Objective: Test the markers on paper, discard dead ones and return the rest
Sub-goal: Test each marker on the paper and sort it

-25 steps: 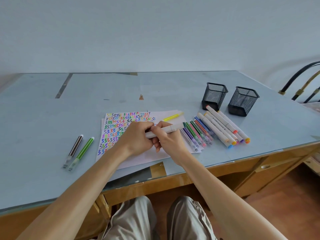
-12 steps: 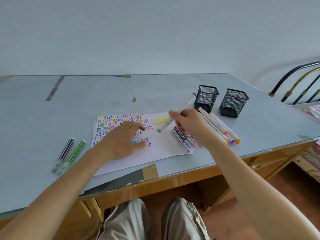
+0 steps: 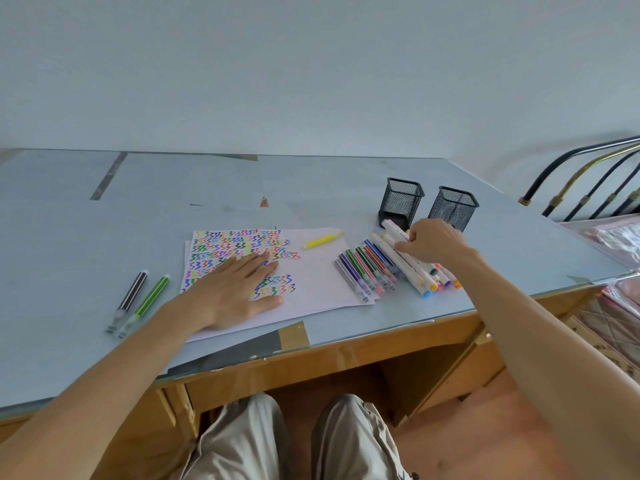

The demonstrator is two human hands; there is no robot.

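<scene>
On the tabletop (image 3: 346, 188): paper (image 3: 322, 271) under flat left hand (image 3: 235, 289), fingers straight. Right hand (image 3: 431, 244) over white markers (image 3: 412, 261), fingers curled; grip unclear. Seven slim markers (image 3: 367, 271) beside; one yellow marker (image 3: 322, 241) on the sheet; two markers (image 3: 138, 299) left; two mesh cups (image 3: 401, 199).

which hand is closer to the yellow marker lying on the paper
Left. The left hand lies flat on the paper, its fingertips just below-left of the yellow marker. The right hand is farther off to the marker's right, on the white markers by the mesh cups.
</scene>
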